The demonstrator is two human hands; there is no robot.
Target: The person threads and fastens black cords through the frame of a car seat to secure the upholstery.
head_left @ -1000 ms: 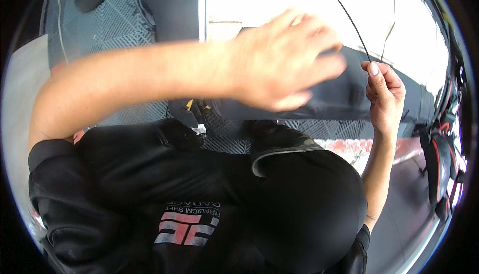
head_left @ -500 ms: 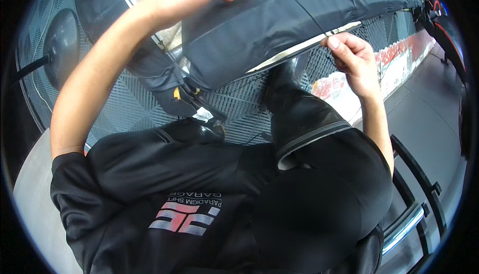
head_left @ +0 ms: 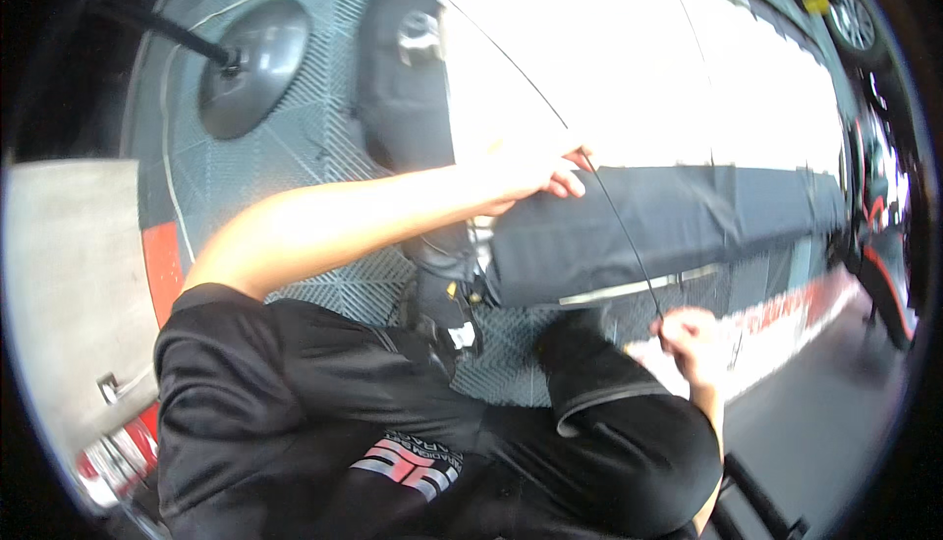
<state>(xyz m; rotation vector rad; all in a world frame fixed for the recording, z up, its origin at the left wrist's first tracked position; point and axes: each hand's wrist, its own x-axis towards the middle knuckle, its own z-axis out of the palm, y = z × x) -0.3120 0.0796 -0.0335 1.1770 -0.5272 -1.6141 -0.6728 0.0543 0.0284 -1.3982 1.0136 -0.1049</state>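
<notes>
A thin black cord (head_left: pixel 623 222) runs taut from the far left edge of a white panel (head_left: pixel 629 68) down to my two hands. My left hand (head_left: pixel 545 174) pinches it partway along, over the panel's near edge, with its other fingers curled loosely. Lower and to the right, my right hand (head_left: pixel 691 339) is closed on the cord near its end. Black fabric (head_left: pixel 668 226) wraps the near side of the long padded piece, which looks like a vehicle seat. The white face is washed out by glare, so its details are hidden.
A round dark pedestal base (head_left: pixel 255 66) stands at the left on grey slatted floor tiles (head_left: pixel 344 9). A red and white weathered strip (head_left: pixel 776 319) lies at the right. Metal brackets (head_left: pixel 481 245) and my black-clad knee (head_left: pixel 638 442) are close to the padded piece.
The view has swung up and left, bringing the white panel into sight. My left hand has come down onto the cord, its fingers closing there. My right hand still grips the cord.
</notes>
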